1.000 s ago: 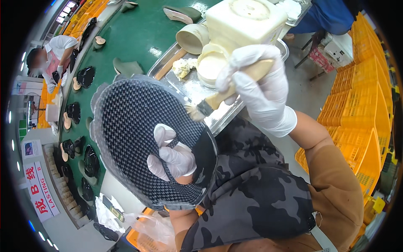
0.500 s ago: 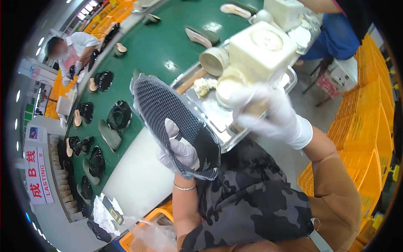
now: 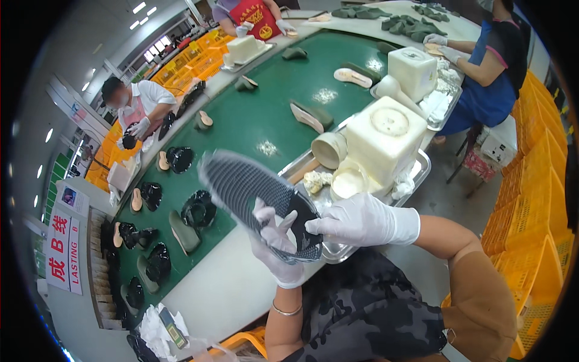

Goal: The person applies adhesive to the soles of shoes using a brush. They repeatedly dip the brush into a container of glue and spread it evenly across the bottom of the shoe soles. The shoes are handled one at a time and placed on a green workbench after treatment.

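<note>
My left hand, in a white glove, grips a black mesh shoe upper from below and holds it tilted over the table edge. My right hand, also gloved, pinches the near end of the same upper with its fingertips. Just behind the hands a steel tray holds a cream square glue container, a round cream cup and a wooden brush handle.
A green conveyor runs away from me, carrying shoe lasts, insoles and black uppers. Other people work along both of its sides. Yellow crates are stacked at my right. A second cream container stands farther along.
The upper has swung away from my face and down toward the table edge. My right hand no longer holds the brush and has come down onto the upper's near end.
</note>
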